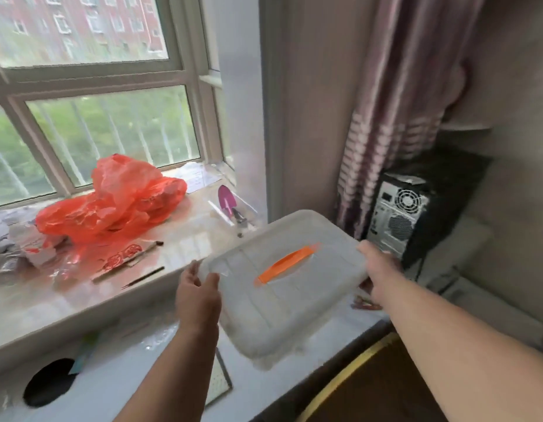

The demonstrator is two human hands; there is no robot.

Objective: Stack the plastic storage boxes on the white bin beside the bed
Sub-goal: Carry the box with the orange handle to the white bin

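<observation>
A translucent plastic storage box [282, 303] with a white lid and an orange handle [287, 262] is held tilted in the air, over the near right end of the windowsill and the desk edge. My left hand [197, 295] grips its left short side, thumb on the lid. My right hand [378, 271] grips its right side, fingers under the rim. The white bin and the bed are not in view.
A marble windowsill [81, 300] carries a red plastic bag [112, 202], papers, thin sticks and a small pink trowel [227, 202]. Below is a white desk top with a round black hole [49, 382]. A computer tower [401, 214] and a curtain [395, 117] stand at the right.
</observation>
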